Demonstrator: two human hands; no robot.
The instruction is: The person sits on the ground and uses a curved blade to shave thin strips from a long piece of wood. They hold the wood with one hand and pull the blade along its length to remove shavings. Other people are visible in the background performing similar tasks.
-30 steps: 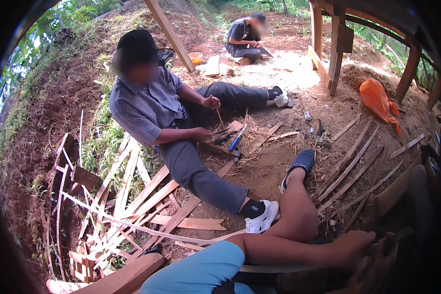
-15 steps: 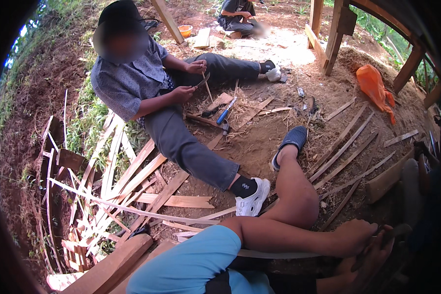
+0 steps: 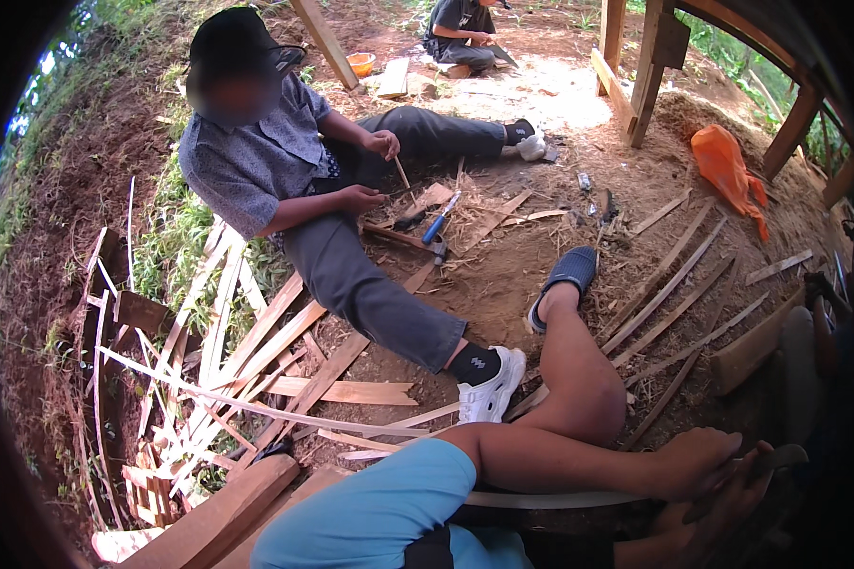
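Observation:
My left arm in a light blue sleeve (image 3: 380,512) reaches across to the lower right. My left hand (image 3: 697,463) is curled over a dark handle (image 3: 773,459). A long pale strip (image 3: 541,499) runs under that forearm. My right hand (image 3: 697,536) lies just below the left, partly cut off by the frame edge, and its grip is hidden. My bent bare knee (image 3: 579,379) rises above the hands, with a blue sandal (image 3: 566,277) on the foot.
A person in a grey shirt (image 3: 256,161) sits opposite on the dirt, holding a thin stick (image 3: 401,173). A blue-handled tool (image 3: 442,218) lies by them. Split wood slats (image 3: 266,351) pile up at left, more (image 3: 674,284) at right. An orange bag (image 3: 726,166), wooden posts (image 3: 650,66) and another seated person (image 3: 460,28) are farther off.
The view has shifted, so the seated person sits lower and larger in frame. Their hands have moved on the thin stick. My hands stay together at the lower right.

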